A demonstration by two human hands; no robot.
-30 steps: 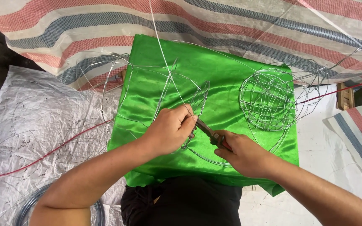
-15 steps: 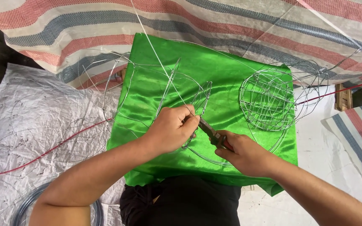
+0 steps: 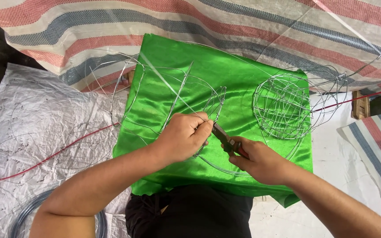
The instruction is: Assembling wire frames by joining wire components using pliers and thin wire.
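Far left: A red cord [image 3: 45, 158] ran across a crinkled white plastic sheet [image 3: 31, 114]. A coil of grey wire [image 3: 31, 211] lay at the bottom corner.

Top: A striped tarp [image 3: 199, 26] in red, blue and white lay behind everything.

Middle: A shiny green cloth [image 3: 225, 75] was spread flat. Thin bent wire shapes lay on it.

Left hand: The left hand [image 3: 184, 136] was curled closed. Its fingers pinched a thin wire frame [image 3: 212, 103] near the middle of the green cloth.

Pliers: The pliers [image 3: 224, 137] had their tip right at the left fingers, touching or almost touching the wire. I could not tell if the tip was biting the wire.

Right hand: The right hand [image 3: 256, 161] was wrapped tight around the pliers' red handles.

Right side: A round wire ball [image 3: 281, 105] sat on the green cloth, well apart from both hands. A wooden block [image 3: 361, 105] lay just past the cloth edge.

What could go wrong: The pliers' tip was very near the left fingers, so a slip could pinch skin. The wire was thin and springy, so it could pop loose and poke a hand. A sharp wire end could snag or tear the smooth green cloth. A hard twist could bend the frame out of shape.
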